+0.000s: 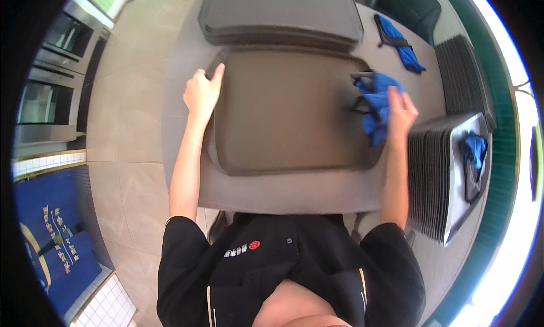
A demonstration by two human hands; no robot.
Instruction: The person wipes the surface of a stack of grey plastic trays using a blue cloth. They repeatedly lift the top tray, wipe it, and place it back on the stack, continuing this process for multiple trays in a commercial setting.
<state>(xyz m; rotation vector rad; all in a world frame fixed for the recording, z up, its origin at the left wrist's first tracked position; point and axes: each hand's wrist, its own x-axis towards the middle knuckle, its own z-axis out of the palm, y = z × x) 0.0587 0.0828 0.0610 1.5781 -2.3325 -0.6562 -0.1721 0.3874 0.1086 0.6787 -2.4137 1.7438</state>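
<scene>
A dark brown rectangular serving tray (289, 110) lies in front of me on a grey table (293, 191). My left hand (202, 91) grips its left rim near the far corner, thumb on top and fingers around the outside. Over the tray's right side, my right hand (401, 110) holds a bunched blue cloth (376, 100) with dark edging. The cloth is blurred, and part of it hangs against the right rim. Whether it presses on the tray surface is hard to tell.
A stack of trays (280, 12) adjoins the far side. Another blue cloth (401, 44) lies at the far right. Many stacked trays (429, 178) stand at right, a cloth (475, 150) on their end face; more trays (461, 72) sit behind. A dark green chair (408, 8) is beyond the table.
</scene>
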